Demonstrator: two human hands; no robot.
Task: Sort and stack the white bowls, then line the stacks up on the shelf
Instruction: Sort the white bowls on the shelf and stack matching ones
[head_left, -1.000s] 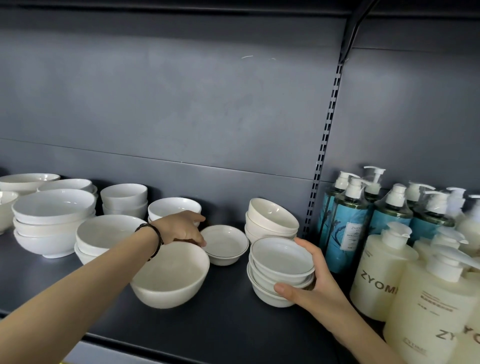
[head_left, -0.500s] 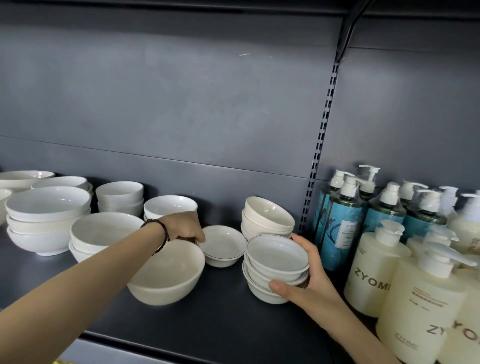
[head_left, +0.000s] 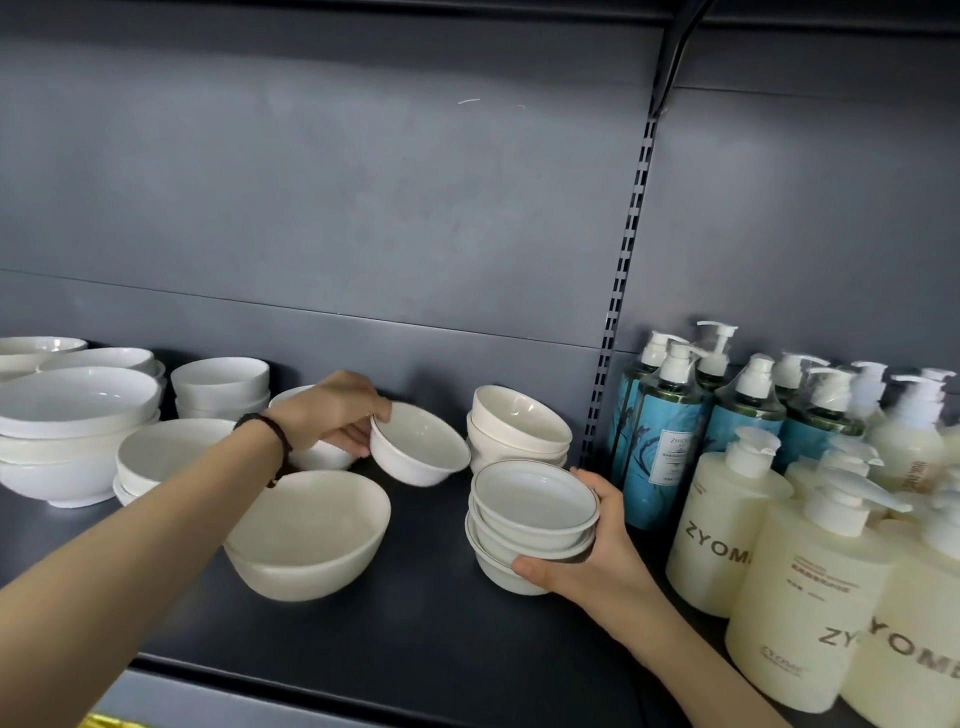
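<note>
My left hand (head_left: 332, 413) grips a small white bowl (head_left: 421, 449) by its rim and holds it tilted above the dark shelf (head_left: 415, 613). My right hand (head_left: 587, 551) wraps around a short stack of small rimmed bowls (head_left: 530, 519) standing on the shelf, right of the lifted bowl. A large cream bowl (head_left: 311, 535) sits in front, under my left forearm. Behind the held stack stands another stack of small cream bowls (head_left: 519, 426). More stacks stand to the left: big bowls (head_left: 72, 431), medium bowls (head_left: 171, 452) and small deep bowls (head_left: 221, 384).
Blue pump bottles (head_left: 670, 436) and cream pump bottles (head_left: 727, 525) crowd the shelf's right end, close to my right hand. The grey back panel (head_left: 363, 208) and a slotted upright (head_left: 618, 312) close off the rear. The shelf's front edge (head_left: 311, 696) runs below.
My left hand has picked up the small bowl that sat in the middle of the shelf and lifted it, tilted. My right hand stays on the stack.
</note>
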